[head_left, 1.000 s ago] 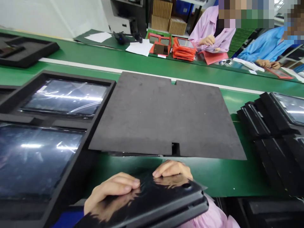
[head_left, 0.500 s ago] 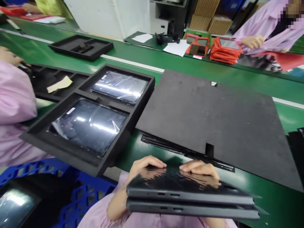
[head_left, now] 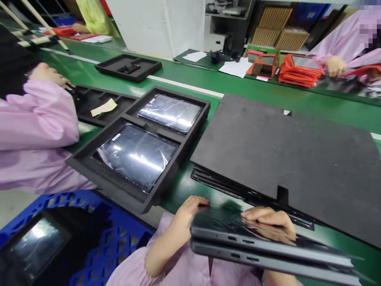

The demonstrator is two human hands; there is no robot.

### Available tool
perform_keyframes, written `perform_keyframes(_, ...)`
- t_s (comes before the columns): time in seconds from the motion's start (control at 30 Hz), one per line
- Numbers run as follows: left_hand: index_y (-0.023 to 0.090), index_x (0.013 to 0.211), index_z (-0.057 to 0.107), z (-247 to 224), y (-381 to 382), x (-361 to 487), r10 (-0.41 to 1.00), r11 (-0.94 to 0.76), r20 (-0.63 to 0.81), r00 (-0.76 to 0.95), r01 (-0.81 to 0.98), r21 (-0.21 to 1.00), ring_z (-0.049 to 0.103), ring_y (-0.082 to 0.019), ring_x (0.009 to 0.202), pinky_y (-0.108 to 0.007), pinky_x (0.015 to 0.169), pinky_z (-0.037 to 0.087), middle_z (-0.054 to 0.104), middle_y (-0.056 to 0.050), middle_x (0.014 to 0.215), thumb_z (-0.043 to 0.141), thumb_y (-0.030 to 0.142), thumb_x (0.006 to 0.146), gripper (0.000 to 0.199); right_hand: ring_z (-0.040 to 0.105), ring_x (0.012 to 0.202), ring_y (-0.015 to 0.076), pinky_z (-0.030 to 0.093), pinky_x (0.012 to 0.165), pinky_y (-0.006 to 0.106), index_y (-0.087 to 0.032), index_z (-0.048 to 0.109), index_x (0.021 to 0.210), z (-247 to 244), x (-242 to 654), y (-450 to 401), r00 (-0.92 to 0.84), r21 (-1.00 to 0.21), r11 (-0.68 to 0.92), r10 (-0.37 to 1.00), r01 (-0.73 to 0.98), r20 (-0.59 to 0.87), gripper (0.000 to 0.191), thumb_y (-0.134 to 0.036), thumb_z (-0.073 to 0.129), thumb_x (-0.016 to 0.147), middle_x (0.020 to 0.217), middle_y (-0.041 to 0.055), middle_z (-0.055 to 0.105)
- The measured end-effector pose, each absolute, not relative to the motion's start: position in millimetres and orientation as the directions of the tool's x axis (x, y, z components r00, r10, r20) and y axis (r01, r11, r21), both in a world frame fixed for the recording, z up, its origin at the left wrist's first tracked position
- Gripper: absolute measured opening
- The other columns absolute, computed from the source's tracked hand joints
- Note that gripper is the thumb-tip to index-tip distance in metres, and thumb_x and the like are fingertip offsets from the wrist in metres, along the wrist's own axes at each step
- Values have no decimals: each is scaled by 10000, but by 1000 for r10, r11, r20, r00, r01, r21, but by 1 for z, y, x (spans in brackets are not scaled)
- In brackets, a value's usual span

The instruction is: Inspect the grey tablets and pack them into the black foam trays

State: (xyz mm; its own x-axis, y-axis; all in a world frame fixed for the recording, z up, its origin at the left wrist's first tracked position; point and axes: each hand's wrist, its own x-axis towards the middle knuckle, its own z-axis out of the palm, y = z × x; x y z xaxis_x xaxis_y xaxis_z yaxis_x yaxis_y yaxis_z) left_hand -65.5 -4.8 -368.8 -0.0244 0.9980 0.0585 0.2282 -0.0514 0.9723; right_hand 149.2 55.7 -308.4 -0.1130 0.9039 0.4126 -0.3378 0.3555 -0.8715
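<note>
Two dark tablets, one on top of the other, are tilted close to the camera at the lower right, with glossy film on the upper one. My right hand grips them, its fingers resting over the top face and the rest hidden behind. At their left end is my left hand, its fingers bent at the far edge and partly hidden by the tablets; whether it grips them is unclear. Beyond, several thin dark panels stick out from under a large grey foam sheet.
To the left, a black foam tray holds two film-covered tablets. Other black trays lie behind it. A co-worker's pink sleeve reaches in at left. A blue crate stands below, and red pouches are stacked across the green table.
The view has shifted, so the trays and foam sheet appear farther right. My left hand has slid off the upper tablet's face to its left end. The co-worker's arm at left shows more.
</note>
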Motion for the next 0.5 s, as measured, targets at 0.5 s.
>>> perform_keyframes(0.5, 283, 887, 800, -337, -30, -110, 916, -289, 268, -299, -26, 957, 808, -160, 798, -286, 879, 710, 727, 47, 796, 901, 288, 886, 102, 845, 796, 294, 729, 697, 341, -306, 855, 892, -259, 223, 35, -258, -935, 245, 950, 257, 178, 179, -481, 889, 873, 863, 79, 850)
